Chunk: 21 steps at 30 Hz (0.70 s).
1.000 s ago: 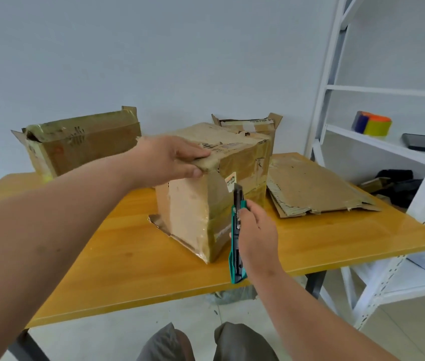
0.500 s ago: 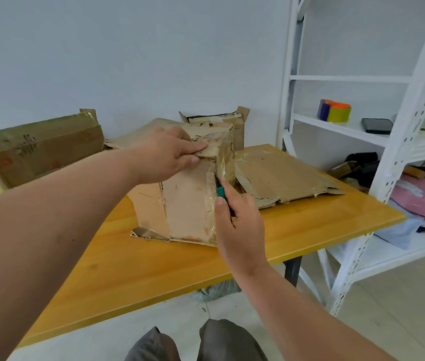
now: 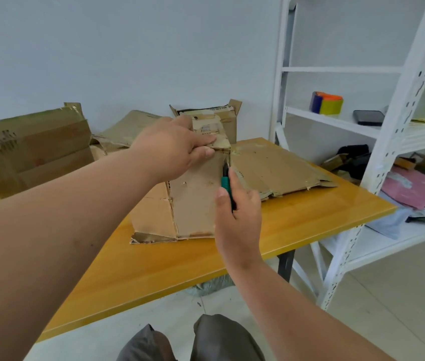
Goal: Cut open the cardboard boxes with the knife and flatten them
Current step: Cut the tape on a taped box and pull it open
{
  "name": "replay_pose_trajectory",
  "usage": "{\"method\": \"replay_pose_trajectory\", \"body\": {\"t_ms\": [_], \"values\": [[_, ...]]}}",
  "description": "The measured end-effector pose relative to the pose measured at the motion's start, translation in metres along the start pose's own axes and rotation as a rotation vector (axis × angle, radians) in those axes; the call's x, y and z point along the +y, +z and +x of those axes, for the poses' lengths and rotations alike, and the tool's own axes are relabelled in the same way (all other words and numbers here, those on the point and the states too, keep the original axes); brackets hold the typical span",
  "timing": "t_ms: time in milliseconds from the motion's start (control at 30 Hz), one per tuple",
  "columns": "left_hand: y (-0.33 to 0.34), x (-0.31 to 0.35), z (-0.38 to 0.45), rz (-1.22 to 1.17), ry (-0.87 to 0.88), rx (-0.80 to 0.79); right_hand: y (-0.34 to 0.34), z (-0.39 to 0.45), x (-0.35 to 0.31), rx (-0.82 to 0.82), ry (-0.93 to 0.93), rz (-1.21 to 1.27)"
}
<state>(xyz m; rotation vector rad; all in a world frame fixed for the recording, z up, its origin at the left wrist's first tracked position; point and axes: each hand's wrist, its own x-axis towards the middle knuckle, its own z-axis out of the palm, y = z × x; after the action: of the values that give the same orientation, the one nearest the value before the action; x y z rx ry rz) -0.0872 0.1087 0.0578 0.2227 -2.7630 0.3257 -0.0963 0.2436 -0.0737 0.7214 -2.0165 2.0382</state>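
Box (image 3: 195,204) mid-table (image 3: 180,269); flattened cardboard (image 3: 279,170) right; second box (image 3: 29,149) left; shelf (image 3: 388,126) far right.

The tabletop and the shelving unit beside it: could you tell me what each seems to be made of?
The tabletop looks like wood or a wood-look laminate with a glossy orange-yellow finish: faint grain lines show, and the surface reflects light near its right edge. The shelving unit looks like white painted metal: its uprights are thin angled strips punched with rows of slots.
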Motion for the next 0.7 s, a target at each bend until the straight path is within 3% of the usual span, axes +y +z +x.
{"method": "replay_pose_trajectory", "body": {"t_ms": [700], "values": [[0.005,0.015,0.016,-0.03,-0.038,0.021,-0.006,0.023,0.014,0.057,0.018,0.042]]}}
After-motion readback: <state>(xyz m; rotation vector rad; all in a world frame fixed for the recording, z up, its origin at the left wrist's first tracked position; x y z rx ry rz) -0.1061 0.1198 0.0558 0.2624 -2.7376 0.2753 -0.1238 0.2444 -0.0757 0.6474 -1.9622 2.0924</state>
